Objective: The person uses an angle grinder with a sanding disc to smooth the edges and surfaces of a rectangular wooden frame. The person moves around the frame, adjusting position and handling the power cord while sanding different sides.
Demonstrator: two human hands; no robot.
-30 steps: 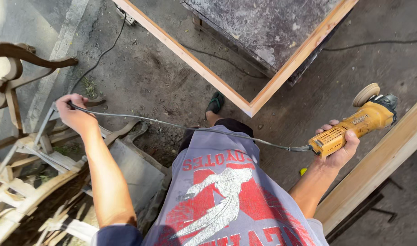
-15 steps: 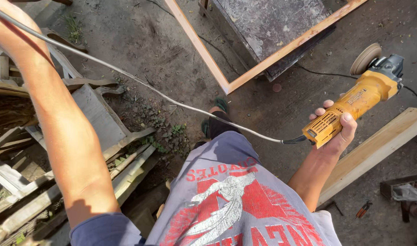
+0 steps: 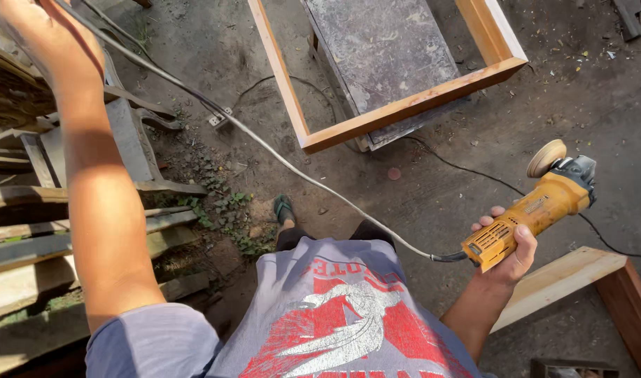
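Gripping yellow grinder (image 3: 537,210), left hand (image 3: 44,38) raised

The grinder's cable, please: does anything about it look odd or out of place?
Yes. The grey cable runs taut from the yellow angle grinder in the right hand up to the raised left hand, crossing in mid-air above the foot.

Wooden frame (image 3: 404,112) ahead, stacked planks (image 3: 47,231) left, beam (image 3: 565,280) right, cable (image 3: 264,150) running between.

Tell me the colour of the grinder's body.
Yellow-orange, with a dark head; the grinder shows best in the head view, in the right hand.
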